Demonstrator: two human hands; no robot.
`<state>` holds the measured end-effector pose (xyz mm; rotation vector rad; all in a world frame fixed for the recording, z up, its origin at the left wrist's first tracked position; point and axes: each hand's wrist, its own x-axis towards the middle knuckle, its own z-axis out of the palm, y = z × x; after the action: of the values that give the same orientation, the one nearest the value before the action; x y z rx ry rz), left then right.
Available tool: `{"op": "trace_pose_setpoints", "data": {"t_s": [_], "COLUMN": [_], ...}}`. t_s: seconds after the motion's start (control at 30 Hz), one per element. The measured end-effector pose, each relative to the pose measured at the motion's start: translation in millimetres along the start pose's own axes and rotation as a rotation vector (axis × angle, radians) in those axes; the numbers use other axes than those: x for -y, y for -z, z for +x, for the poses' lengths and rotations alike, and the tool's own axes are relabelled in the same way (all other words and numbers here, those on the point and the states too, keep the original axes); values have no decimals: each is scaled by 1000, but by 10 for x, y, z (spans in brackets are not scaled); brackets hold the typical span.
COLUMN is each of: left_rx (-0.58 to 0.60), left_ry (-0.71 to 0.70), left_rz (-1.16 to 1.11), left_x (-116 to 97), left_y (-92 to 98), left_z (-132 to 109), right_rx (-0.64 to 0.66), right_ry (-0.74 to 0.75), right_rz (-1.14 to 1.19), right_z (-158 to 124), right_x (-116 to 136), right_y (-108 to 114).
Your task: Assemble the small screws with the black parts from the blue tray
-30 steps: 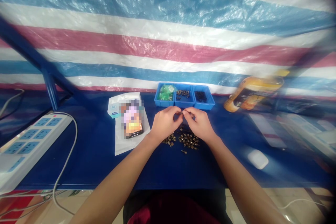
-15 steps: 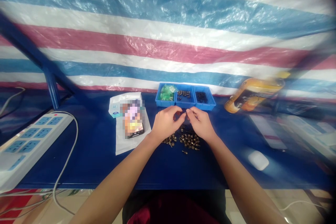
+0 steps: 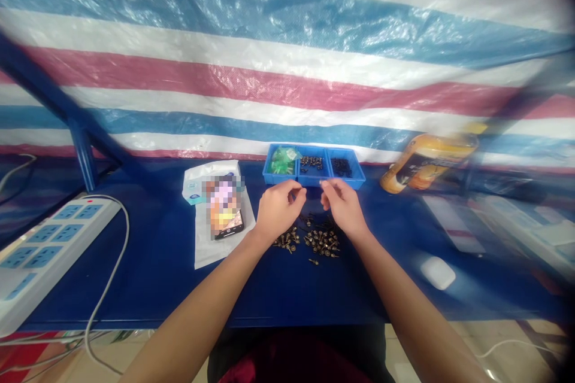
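Both hands hover over a loose pile of small brass parts on the blue table. My left hand has its fingers pinched together at the tip; what they grip is too small to make out. My right hand is also pinched, a short gap away from the left. Just behind the hands stands a row of three small blue bins: green bags in the left one, brass parts in the middle, black parts in the right.
A phone lies on white paper left of the hands. A white power strip with its cable is at the far left. An orange bottle lies at the right, a white case near it. Striped tarp hangs behind.
My two hands, which met fingertip to fingertip, have drawn slightly apart. The view has shifted a little.
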<state>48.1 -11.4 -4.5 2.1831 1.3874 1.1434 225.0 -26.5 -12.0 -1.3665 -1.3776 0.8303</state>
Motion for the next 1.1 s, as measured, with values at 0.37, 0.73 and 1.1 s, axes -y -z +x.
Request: {"op": "trace_pose_setpoints", "data": {"t_s": [0.37, 0.73, 1.1], "left_rx": [30, 42, 60], "left_ry": [-1, 2, 11], "left_rz": [29, 30, 33], "left_x": [34, 42, 29], "left_y": [-12, -15, -10], "left_z": [3, 8, -2], "right_rx": [106, 446, 401], "right_ry": [176, 287, 312], "right_rz": [-363, -761, -694], "right_z": [32, -50, -50], "right_x": [-66, -41, -55], "right_y": [113, 116, 77]}}
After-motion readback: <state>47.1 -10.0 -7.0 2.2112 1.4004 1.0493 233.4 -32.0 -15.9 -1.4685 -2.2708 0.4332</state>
